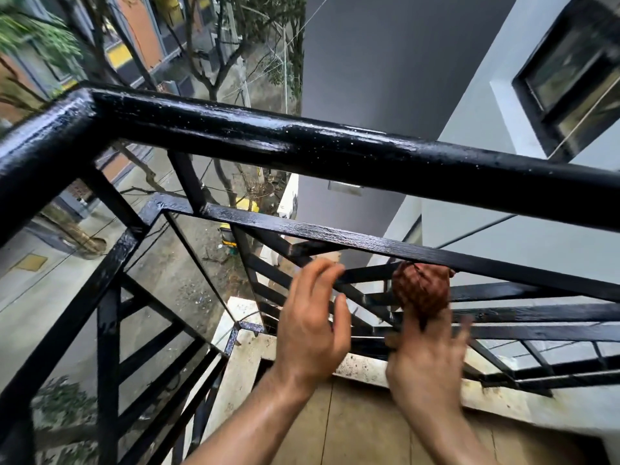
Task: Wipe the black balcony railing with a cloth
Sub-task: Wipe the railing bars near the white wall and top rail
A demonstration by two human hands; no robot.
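The black balcony railing (335,146) runs across the view, its glossy top bar wet, meeting a corner at the upper left. Below it a flat middle bar (369,243) slopes down to the right, with slanted bars under it. A bunched reddish-brown cloth (421,290) presses against the underside of that middle bar. My right hand (426,360), blurred, holds the cloth from below with its fingers spread. My left hand (312,327) hovers just left of it, fingers curled and apart near a slanted bar, holding nothing.
A pale stained ledge (241,360) and tan balcony floor (362,427) lie below the railing. A grey and white building wall with a black window (577,72) stands to the right. Far below are a street, trees and a yellow object.
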